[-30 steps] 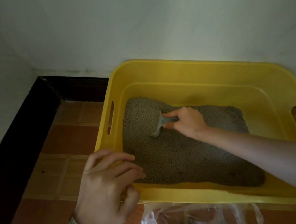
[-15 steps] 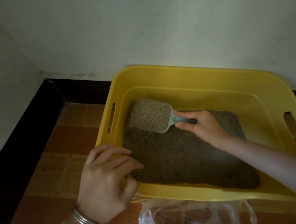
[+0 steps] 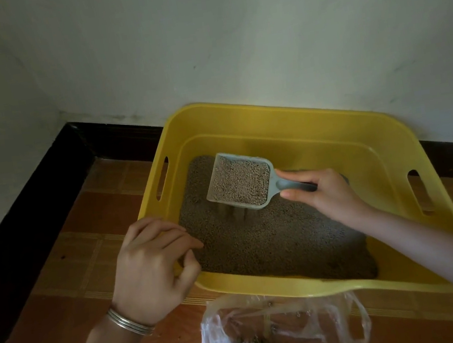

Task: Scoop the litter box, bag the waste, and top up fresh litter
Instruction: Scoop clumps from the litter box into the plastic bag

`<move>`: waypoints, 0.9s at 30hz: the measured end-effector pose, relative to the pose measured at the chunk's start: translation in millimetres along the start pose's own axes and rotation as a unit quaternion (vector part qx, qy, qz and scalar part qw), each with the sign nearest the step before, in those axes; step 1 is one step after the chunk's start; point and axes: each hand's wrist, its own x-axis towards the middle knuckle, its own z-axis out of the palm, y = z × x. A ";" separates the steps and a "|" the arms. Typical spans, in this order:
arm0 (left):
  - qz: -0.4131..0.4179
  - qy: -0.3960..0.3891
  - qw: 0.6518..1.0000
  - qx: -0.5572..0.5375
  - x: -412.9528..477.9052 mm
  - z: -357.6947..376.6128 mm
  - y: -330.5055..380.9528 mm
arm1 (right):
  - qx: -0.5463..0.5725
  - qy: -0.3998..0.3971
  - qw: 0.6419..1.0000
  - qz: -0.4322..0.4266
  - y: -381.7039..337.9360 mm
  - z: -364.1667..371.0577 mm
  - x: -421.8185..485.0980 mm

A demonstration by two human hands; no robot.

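1. One full scoop (image 3: 238, 182) hangs above the far-left litter (image 3: 274, 240) in the yellow litter box (image 3: 299, 119), with loose grains falling from its underside.
2. The right hand (image 3: 325, 189) grips its handle.
3. The left hand (image 3: 148, 268) sits at the near-left rim, fingers loosely curled and holding nothing. I cannot tell whether it touches the rim.
4. The step, I judge, is sifting. Next, carry what remains level to the open bag (image 3: 284, 330) near the box, which already holds waste.

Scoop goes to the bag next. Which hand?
Right. The right hand grips the loaded scoop above the litter box; the left hand at its corner holds no tool. The bag lies open nearby.
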 end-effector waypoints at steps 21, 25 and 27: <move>0.028 0.011 1.000 0.006 -2.0 2.1 -3.0 | -0.138 -0.031 0.989 0.040 17.1 -8.3 -4.9; 0.032 0.021 0.999 0.001 -1.8 3.6 -4.1 | -0.155 -0.037 0.987 0.029 18.1 -3.2 -2.4; 0.034 0.028 0.999 0.001 -2.0 3.9 -4.5 | -0.152 -0.039 0.987 0.025 16.9 -1.1 -1.0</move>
